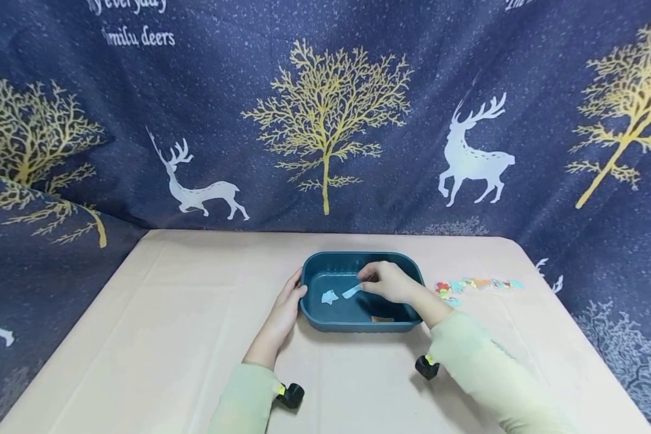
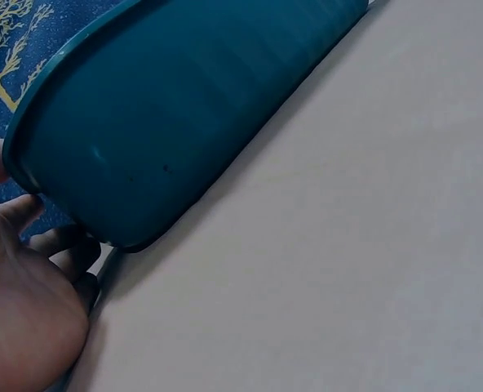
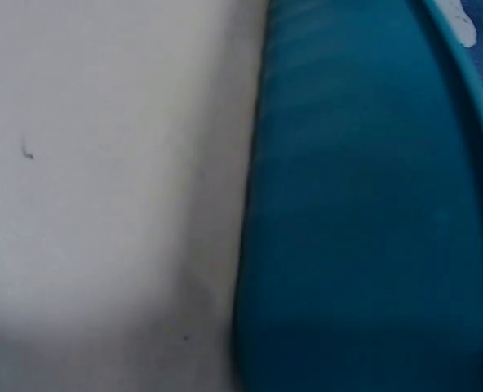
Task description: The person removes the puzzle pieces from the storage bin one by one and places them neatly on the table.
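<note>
A teal rectangular plastic basin [image 1: 360, 327] sits on the table, its outer wall [image 2: 184, 114] filling much of the left wrist view. My left hand [image 1: 285, 307] holds it at the left end, thumb at the rim and fingers against the outside. Inside the basin, my right hand [image 1: 390, 282] pinches a narrow pale-blue flat piece [image 1: 351, 292] between thumb and fingers. To its left on the basin floor lies another pale-blue irregular piece [image 1: 329, 296]. An orange-brown piece [image 1: 382, 319] lies by the near wall. The right wrist view shows only the basin's side, not the hand.
To the right of the basin, several small colourful flat pieces [image 1: 480, 283] lie in an uneven row on the beige tablecloth [image 1: 195, 325]. Behind the table hangs a dark blue curtain [image 1: 325, 229] with deer and trees.
</note>
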The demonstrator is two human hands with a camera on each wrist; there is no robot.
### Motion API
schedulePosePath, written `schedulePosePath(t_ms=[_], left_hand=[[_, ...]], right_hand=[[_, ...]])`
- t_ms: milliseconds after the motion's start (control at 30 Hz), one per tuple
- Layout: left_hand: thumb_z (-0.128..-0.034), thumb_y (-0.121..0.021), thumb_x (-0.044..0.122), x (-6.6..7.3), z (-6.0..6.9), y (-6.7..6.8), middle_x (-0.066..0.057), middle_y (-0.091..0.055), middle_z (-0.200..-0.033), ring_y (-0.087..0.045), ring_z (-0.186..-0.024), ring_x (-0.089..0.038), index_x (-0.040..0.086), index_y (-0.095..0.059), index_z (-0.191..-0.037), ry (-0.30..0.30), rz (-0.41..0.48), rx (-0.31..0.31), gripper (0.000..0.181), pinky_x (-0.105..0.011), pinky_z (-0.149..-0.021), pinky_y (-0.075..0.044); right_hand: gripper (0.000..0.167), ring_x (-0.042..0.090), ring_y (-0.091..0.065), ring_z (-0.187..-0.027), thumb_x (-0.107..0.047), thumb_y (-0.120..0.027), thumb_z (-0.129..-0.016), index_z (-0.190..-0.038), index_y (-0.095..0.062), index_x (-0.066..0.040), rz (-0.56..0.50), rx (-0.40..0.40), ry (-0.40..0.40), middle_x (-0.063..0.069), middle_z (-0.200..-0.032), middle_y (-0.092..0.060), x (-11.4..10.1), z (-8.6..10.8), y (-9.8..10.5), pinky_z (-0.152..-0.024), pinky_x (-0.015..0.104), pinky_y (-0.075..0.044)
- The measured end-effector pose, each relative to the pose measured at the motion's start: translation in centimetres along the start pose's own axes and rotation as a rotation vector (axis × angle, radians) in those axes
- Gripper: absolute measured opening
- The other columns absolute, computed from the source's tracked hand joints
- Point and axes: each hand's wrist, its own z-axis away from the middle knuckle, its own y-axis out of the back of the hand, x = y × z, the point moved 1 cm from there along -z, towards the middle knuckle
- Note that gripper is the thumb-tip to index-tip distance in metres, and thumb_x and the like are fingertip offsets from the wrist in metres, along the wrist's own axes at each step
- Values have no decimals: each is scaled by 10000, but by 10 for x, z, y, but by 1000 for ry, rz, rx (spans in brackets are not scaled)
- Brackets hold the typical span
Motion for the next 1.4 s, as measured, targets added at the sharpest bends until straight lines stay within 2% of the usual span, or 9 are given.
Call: schedulePosePath(t_ms=[200,400,667,833,900,1033,1167,1267,1400], left_hand=[[-999,-375,268,0,-1,1,-12,-208,-1582,-109,-1475,-257,237,-242,-1508,-7,-1,0,527,-518,-1182,-81],[-998,-384,267,-1,0,1,-6,-213,-1580,-107,-1476,-253,242,-251,-1505,-1,8,1,525,-512,-1184,-72],[-996,-375,263,0,-1,0,-16,-212,-1580,-113,-1474,-260,229,-250,-1506,-16,12,2,526,-518,-1182,-76],[-999,-372,260,0,-1,-1,-17,-208,-1582,-110,-1475,-264,230,-253,-1506,-5,7,-3,522,-516,-1182,-81],[-999,-371,267,1,-1,0,-16,-208,-1582,-107,-1475,-267,230,-258,-1504,3,-2,-5,519,-524,-1179,-82],[-998,-372,283,4,-2,2,-13,-203,-1583,-100,-1477,-266,229,-270,-1500,17,0,-5,516,-528,-1179,-82],[-1001,-370,275,6,1,2,-25,-192,-1586,-92,-1477,-275,212,-264,-1503,28,21,-15,516,-527,-1178,-91],[-1005,-367,263,6,4,0,-41,-187,-1587,-92,-1475,-288,193,-260,-1504,31,29,-22,515,-530,-1175,-101],[-1007,-366,266,6,4,0,-42,-182,-1588,-92,-1476,-285,196,-258,-1504,33,37,-23,514,-516,-1178,-112]], right_hand=[[235,221,-639,-974,-135,-645,-894,-1103,-668,-33,110,-19,24,83,-1052,-678,2,-8,-10,-815,341,-540],[221,293,-544,-1123,-139,-660,-887,-1103,-680,-93,253,-40,63,63,-1121,-637,0,-11,-20,-948,432,-468],[43,176,-487,-934,-170,-614,-925,-916,-632,-132,266,-114,-10,-7,-956,-563,0,-13,-22,-831,364,-450],[40,140,-472,-806,-115,-618,-916,-923,-579,-116,195,-134,-19,-10,-861,-537,3,-12,-21,-734,305,-437],[120,131,-482,-773,-85,-619,-910,-1025,-587,-94,166,-141,-14,-13,-844,-540,2,-11,-19,-725,295,-448],[426,117,-484,-757,-40,-603,-909,-1321,-509,-92,133,-170,15,-23,-864,-547,0,-8,-15,-769,315,-452],[464,112,-433,-666,-21,-572,-921,-1369,-488,-108,68,-183,39,-16,-843,-537,2,-2,-9,-718,308,-414],[403,108,-444,-626,-28,-569,-923,-1319,-526,-83,-18,-124,47,0,-833,-567,6,5,-4,-639,280,-413],[359,104,-528,-670,-60,-583,-924,-1279,-539,-40,-135,-4,66,34,-871,-641,12,12,4,-582,260,-442]])
